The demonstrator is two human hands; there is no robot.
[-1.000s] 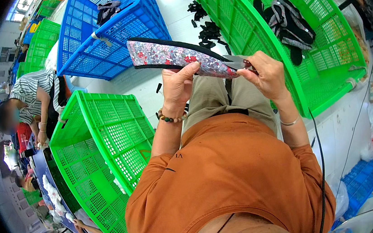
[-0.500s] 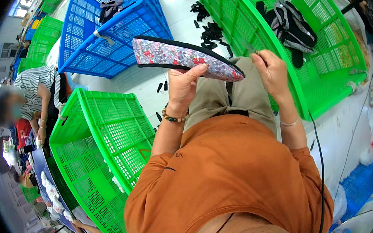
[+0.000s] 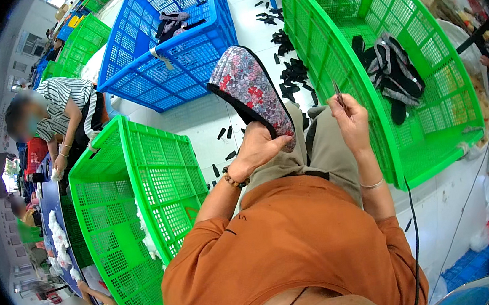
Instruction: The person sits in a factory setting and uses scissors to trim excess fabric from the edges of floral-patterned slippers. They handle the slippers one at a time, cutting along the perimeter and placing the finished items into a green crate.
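My left hand (image 3: 260, 146) is closed on the heel end of a cloth shoe (image 3: 246, 84) with a grey and red floral upper and black trim. The shoe stands upright above my lap, its rounded toe up and its black-edged opening to the left. My right hand (image 3: 350, 118), apart from the shoe, pinches a small pointed metal tool (image 3: 338, 93); its tip points up and most of it is hidden in my fingers, so I cannot tell its exact kind.
A green crate (image 3: 391, 161) with several floral shoes (image 3: 394, 71) stands at my right. Ahead is a blue crate (image 3: 171, 80) holding more shoes; another green crate (image 3: 167, 178) is at left. Black pieces (image 3: 293, 76) litter the floor. Two people work at a blue table (image 3: 74, 230).
My left hand has turned the shoe from lying sideways to toe-up. The metal tool in my right hand now shows more plainly. The whole view has shifted slightly.
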